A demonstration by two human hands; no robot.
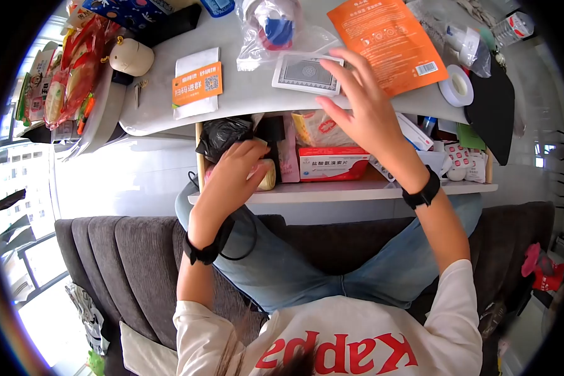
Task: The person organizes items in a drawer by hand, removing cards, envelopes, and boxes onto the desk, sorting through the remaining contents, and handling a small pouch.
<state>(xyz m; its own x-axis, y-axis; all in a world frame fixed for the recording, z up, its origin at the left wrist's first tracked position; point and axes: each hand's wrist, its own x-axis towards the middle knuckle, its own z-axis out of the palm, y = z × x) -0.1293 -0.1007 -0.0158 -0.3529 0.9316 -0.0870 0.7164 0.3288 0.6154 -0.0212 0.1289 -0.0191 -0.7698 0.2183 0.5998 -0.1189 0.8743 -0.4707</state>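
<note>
My left hand (235,175) reaches into the open drawer (332,193) at its left end. Its fingers lie loosely beside a black plastic bag (227,136), and the thumb, apart from them, is over a pale yellow item (268,175) partly hidden by the hand. Above the desk's front edge, my right hand (366,103) is open, fingers spread. Those fingertips are close to a grey-backed deck of cards (307,74) lying on the desk; whether they touch it I cannot tell. Between my hands, a red and white medicine box (332,164) sits in the drawer.
On the desk (244,94) are an orange pouch (388,47), a roll of white tape (456,86), an orange card with a QR code (197,84) and a clear plastic bag (276,31). A cream round figurine (131,56) stands at left. Several packets fill the drawer's right side.
</note>
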